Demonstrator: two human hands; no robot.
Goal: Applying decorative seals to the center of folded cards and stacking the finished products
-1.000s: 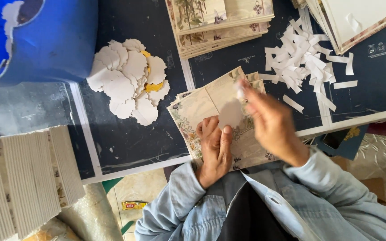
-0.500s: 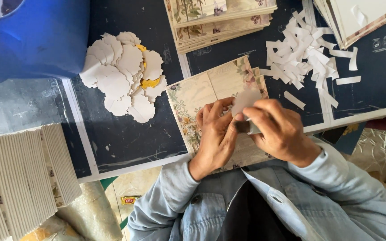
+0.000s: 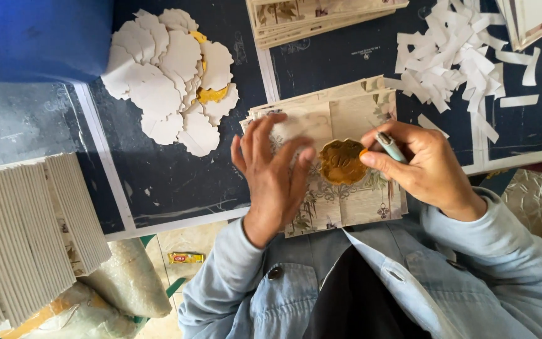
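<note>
Hands meet over a small stack of floral-printed cards [image 3: 334, 125] at the centre of the frame, on a dark blue work surface [image 3: 177, 182]. The left hand [image 3: 271, 176] lies flat with fingers spread on the top card, apparently to pin the stack so it does not slide. The right hand [image 3: 421, 166] pinches a gold scalloped emblem [image 3: 341, 162] between thumb and forefinger and sets it on the middle of the card, touching the left forefinger's tip; the same hand also tucks a pale blue pen-like tool [image 3: 390, 147] under its fingers, so its grip is narrow and occupied by both.

Supplies sit within arm's reach around the stack. A heap of white scalloped backing pieces [image 3: 164, 88] lies at upper left of centre, with a few gold ones showing from beneath, likely set face down. A pile of white paper strips [image 3: 459, 56] spreads at upper right, looking like peeled liners thrown aside. More printed cards [image 3: 308, 19] are stacked along the top edge, and another framed stack just shows in the top right corner. Ribbed grey-white card bundles [image 3: 26, 232] stand on edge at lower left, and a blue container [image 3: 39, 37] fills the upper left corner. A small yellow wrapper [image 3: 186, 257] with a red patch lies on the floor below the table edge; its print is too small to make out
</note>
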